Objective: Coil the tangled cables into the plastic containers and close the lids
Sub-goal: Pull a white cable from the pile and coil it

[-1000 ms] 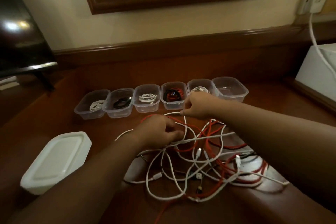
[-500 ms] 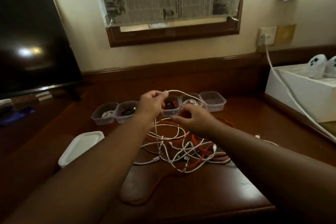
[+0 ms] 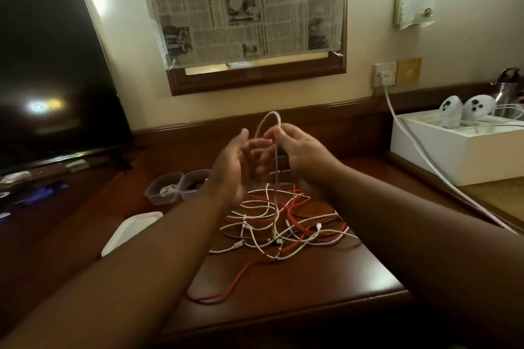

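A tangle of white and red cables [image 3: 286,221] lies on the wooden desk [image 3: 283,292]. One white cable [image 3: 268,122] arches up out of it in a loop between my raised hands. My right hand [image 3: 297,150] pinches the loop near its top. My left hand [image 3: 235,167] is beside it with its fingers loosely spread, palm turned to the cable; whether it touches the cable is unclear. Two clear plastic containers [image 3: 175,187] with coiled cables show left of my left wrist; the rest of the row is hidden behind my hands. A white lid [image 3: 133,229] lies at the left.
A dark TV screen [image 3: 51,65] stands at the left. A white box [image 3: 459,147] with two white controllers sits at the right, and a white power cord [image 3: 419,150] runs from the wall socket down across the desk's right edge.
Both hands rose higher above the tangle, lifting the white loop. My left hand let go of its pinch and opened. The camera tilted up.
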Action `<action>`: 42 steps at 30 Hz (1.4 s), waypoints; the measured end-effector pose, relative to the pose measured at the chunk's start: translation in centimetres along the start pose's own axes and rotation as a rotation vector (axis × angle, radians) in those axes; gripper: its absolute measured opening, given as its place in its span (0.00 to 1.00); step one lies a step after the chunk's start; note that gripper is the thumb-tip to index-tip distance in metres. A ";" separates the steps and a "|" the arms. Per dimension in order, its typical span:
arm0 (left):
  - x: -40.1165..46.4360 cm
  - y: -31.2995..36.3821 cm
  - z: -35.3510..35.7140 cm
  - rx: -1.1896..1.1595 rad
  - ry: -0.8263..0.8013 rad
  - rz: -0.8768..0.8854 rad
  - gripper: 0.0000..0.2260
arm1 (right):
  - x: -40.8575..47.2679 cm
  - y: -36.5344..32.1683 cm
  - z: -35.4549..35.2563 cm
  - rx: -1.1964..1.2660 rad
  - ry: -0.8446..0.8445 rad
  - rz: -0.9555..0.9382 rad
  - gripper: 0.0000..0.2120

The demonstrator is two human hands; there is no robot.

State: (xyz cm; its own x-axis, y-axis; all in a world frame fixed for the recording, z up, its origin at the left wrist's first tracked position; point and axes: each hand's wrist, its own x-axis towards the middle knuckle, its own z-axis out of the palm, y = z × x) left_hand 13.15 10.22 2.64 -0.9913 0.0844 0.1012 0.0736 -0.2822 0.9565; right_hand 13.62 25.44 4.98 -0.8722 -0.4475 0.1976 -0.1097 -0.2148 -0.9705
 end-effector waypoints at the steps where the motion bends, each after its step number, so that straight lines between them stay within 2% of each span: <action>1: -0.8 -0.8 0.0 0.100 -0.107 -0.005 0.23 | 0.0 -0.5 -0.1 0.035 0.032 -0.015 0.12; 3: -2.1 -2.2 0.0 0.320 -0.258 -0.005 0.19 | 0.1 -1.4 -0.3 0.007 0.067 -0.037 0.13; 5: -3.0 -3.3 -0.1 0.502 -0.343 -0.017 0.09 | 0.0 -1.8 -0.5 -0.047 0.064 -0.030 0.14; 8: -3.2 -4.7 -0.8 0.732 -0.302 -0.020 0.02 | -0.3 -2.0 -0.8 -0.133 0.089 0.022 0.14; 12: -2.4 -5.6 -2.2 0.771 -0.126 0.025 0.02 | -0.6 -1.5 -1.1 -0.194 0.095 0.092 0.10; 15: -1.0 -7.3 -3.5 1.104 -0.022 0.095 0.03 | -0.8 -1.0 -1.2 -0.190 0.107 0.119 0.10; 17: -0.2 -8.9 -4.1 1.381 -0.050 0.114 0.06 | -1.1 -0.8 -1.3 -0.204 0.107 0.123 0.11; 22: 2.1 -12.9 -4.9 1.873 -0.103 -0.007 0.11 | -1.3 -0.6 -2.0 -0.260 0.081 0.119 0.11; 26: 3.3 -13.8 -5.4 2.048 -0.085 -0.077 0.10 | -1.4 -0.8 -3.1 -0.297 0.070 0.102 0.11; 29: 3.8 -13.6 -5.4 1.895 -0.010 -0.047 0.06 | -1.4 -0.6 -4.1 -0.327 0.092 0.092 0.12; 33: 4.2 -12.0 -4.5 1.229 0.306 0.062 0.07 | -0.8 -0.1 -5.1 -0.376 0.176 0.070 0.12; 36: 3.7 -9.1 -2.6 0.792 0.454 0.123 0.06 | -0.3 0.1 -5.5 -0.383 0.240 0.088 0.12; 39: 2.5 -6.0 -0.4 0.514 0.461 0.207 0.05 | 0.1 0.4 -5.2 -0.433 0.257 0.187 0.13; 42: 1.3 -3.8 1.1 0.452 0.329 0.257 0.06 | 0.3 0.7 -4.4 -0.485 0.237 0.264 0.20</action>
State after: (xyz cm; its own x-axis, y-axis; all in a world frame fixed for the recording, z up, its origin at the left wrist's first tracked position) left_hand 11.69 12.42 -0.58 -0.9121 -0.2519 0.3235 0.2827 0.1850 0.9412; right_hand 11.21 28.96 3.73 -0.9760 -0.2140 -0.0404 -0.0316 0.3227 -0.9460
